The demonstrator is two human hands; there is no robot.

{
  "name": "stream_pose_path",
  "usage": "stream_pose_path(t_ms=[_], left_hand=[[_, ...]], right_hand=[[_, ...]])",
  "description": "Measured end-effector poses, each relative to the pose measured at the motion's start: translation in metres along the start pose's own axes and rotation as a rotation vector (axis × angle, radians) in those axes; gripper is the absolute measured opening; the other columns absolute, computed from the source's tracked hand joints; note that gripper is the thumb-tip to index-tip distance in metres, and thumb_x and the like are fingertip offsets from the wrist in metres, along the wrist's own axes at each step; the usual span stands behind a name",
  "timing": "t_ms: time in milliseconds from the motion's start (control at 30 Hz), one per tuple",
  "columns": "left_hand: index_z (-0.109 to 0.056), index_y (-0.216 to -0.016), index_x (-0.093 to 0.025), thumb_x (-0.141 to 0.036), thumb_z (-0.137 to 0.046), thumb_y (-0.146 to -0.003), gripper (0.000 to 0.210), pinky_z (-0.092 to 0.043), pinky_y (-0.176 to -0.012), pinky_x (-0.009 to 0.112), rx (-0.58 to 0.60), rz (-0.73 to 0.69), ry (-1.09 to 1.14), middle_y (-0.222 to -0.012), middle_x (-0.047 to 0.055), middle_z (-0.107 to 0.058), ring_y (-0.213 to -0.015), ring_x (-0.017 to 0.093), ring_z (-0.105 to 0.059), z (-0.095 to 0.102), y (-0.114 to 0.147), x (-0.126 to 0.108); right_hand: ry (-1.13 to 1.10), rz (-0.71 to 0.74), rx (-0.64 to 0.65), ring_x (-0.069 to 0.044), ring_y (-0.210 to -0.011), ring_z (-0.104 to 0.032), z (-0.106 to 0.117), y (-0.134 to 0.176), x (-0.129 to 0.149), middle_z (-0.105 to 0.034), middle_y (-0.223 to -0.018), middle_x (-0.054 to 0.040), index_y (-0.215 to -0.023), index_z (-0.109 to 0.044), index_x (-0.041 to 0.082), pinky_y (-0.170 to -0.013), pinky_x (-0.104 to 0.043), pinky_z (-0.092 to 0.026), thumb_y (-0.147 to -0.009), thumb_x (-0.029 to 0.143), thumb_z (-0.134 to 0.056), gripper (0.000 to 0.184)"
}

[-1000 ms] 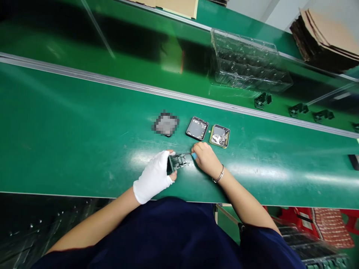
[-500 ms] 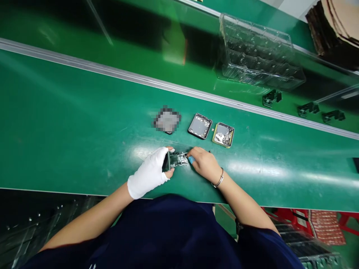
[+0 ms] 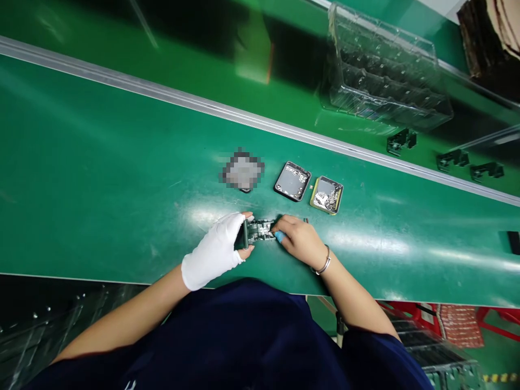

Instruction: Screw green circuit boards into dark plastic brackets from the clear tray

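Note:
My left hand (image 3: 215, 249), in a white glove with bare fingertips, grips a dark green part with metal pieces (image 3: 259, 231) by its left end, thumb below and fingers above. At the part's right end is my right hand (image 3: 299, 239), bare, with a blue cover on one fingertip and a bracelet at the wrist. Its fingers are pinched together at the metal pieces; whatever lies between them is too small to make out. Beyond the hands lie two shallow square trays of small metal pieces, one dark-rimmed (image 3: 291, 181) and one yellow-edged (image 3: 326, 195).
A pixelated grey square item (image 3: 242, 171) lies left of the trays. Past the metal rail (image 3: 170, 100) stand a clear plastic tray (image 3: 390, 70) and several similar green parts (image 3: 401, 142). Stacked brown sheets (image 3: 487, 38) are at the far right, a red stool (image 3: 420, 319) below the bench.
The view has shifted slightly. My left hand still holds the green part, and my right fingers stay at its right end with only a small movement.

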State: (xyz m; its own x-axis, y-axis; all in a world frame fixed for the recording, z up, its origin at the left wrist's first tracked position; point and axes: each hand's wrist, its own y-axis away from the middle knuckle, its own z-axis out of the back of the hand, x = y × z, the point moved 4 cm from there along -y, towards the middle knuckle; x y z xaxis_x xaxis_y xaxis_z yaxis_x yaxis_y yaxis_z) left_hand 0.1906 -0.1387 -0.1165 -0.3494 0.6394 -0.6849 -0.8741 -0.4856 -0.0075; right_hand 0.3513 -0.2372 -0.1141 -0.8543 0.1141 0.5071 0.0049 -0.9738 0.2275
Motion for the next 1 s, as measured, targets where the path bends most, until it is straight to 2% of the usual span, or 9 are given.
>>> stream_pose_path(t_ms=[167,333,500,633,733,800,867,933,1000], left_hand=[[-0.043,-0.122,-0.018,-0.028,-0.064,-0.076,0.051,-0.048,-0.098,0.045,-0.016,0.009,0.013,-0.12,0.013,-0.06,-0.115,0.029,-0.058,0.0,0.0,0.003],[-0.044,-0.117,-0.019,-0.028,-0.065,-0.076,0.047,-0.048,-0.098,0.048,-0.089,-0.008,0.096,-0.124,0.014,-0.059,-0.117,0.029,-0.057,0.0,0.004,-0.001],[-0.037,-0.128,-0.021,-0.039,-0.065,-0.077,0.06,-0.042,-0.105,0.051,-0.127,-0.104,0.149,-0.137,0.016,-0.05,-0.128,0.032,-0.048,0.005,0.009,-0.006],[-0.023,-0.143,-0.017,-0.051,-0.063,-0.077,0.084,-0.042,-0.104,0.051,-0.153,-0.199,0.044,-0.143,0.021,-0.041,-0.13,0.036,-0.044,0.007,0.009,-0.008],[-0.028,-0.14,-0.018,-0.045,-0.058,-0.083,0.071,-0.047,-0.098,0.049,-0.184,-0.197,-0.101,-0.134,0.02,-0.051,-0.122,0.035,-0.053,0.005,0.006,-0.008],[-0.036,-0.134,-0.018,-0.041,-0.057,-0.084,0.06,-0.05,-0.094,0.047,-0.169,-0.185,-0.145,-0.125,0.018,-0.057,-0.115,0.034,-0.058,0.003,0.004,-0.008],[-0.041,-0.128,-0.018,-0.039,-0.058,-0.082,0.053,-0.052,-0.092,0.045,-0.127,-0.172,-0.151,-0.121,0.015,-0.06,-0.111,0.032,-0.06,0.002,0.003,-0.007],[-0.042,-0.126,-0.017,-0.037,-0.059,-0.081,0.051,-0.052,-0.092,0.044,-0.099,-0.172,-0.151,-0.122,0.015,-0.059,-0.112,0.031,-0.06,0.001,0.004,-0.006],[-0.041,-0.126,-0.017,-0.035,-0.058,-0.082,0.05,-0.052,-0.092,0.044,-0.091,-0.191,-0.155,-0.124,0.015,-0.058,-0.112,0.031,-0.06,0.0,0.005,-0.006]], right_hand=[[0.043,-0.107,-0.031,-0.02,-0.087,-0.061,-0.002,0.001,0.002,-0.065,-0.093,-0.0051,-0.096,-0.062,0.02,-0.07,-0.028,-0.046,-0.08,0.006,-0.051,0.024],[-0.219,0.006,-0.31,-0.021,-0.103,-0.058,0.011,0.005,-0.004,-0.064,-0.109,-0.008,-0.101,-0.064,0.02,-0.093,-0.039,-0.043,-0.089,0.021,-0.055,0.016],[-0.579,-0.026,-0.367,-0.016,-0.085,-0.062,0.016,0.006,0.001,-0.064,-0.092,-0.005,-0.087,-0.06,0.019,-0.079,-0.031,-0.05,-0.09,0.03,-0.056,0.013],[-0.331,0.103,-0.429,-0.017,-0.091,-0.06,0.017,0.014,0.026,-0.065,-0.094,-0.0046,-0.089,-0.058,0.021,-0.098,-0.041,-0.041,-0.089,0.028,-0.056,0.008],[-0.038,0.267,-0.36,-0.019,-0.097,-0.058,0.01,0.018,0.043,-0.067,-0.103,-0.0049,-0.099,-0.059,0.022,-0.112,-0.049,-0.023,-0.087,0.023,-0.055,0.012],[-0.003,0.333,-0.335,-0.018,-0.099,-0.058,0.014,0.02,0.037,-0.067,-0.107,-0.0043,-0.104,-0.059,0.023,-0.112,-0.045,-0.024,-0.088,0.023,-0.054,0.017],[-0.024,0.239,-0.385,-0.017,-0.098,-0.059,0.03,0.019,0.012,-0.067,-0.104,-0.0041,-0.103,-0.06,0.023,-0.104,-0.039,-0.036,-0.091,0.022,-0.05,0.016],[0.025,-0.041,-0.464,-0.019,-0.094,-0.059,0.051,0.018,-0.029,-0.067,-0.098,-0.0062,-0.098,-0.062,0.02,-0.09,-0.034,-0.044,-0.091,0.018,-0.046,0.018],[0.166,-0.308,-0.445,-0.021,-0.092,-0.058,0.067,0.018,-0.067,-0.066,-0.096,-0.0087,-0.096,-0.065,0.018,-0.083,-0.034,-0.044,-0.086,0.01,-0.048,0.022]])
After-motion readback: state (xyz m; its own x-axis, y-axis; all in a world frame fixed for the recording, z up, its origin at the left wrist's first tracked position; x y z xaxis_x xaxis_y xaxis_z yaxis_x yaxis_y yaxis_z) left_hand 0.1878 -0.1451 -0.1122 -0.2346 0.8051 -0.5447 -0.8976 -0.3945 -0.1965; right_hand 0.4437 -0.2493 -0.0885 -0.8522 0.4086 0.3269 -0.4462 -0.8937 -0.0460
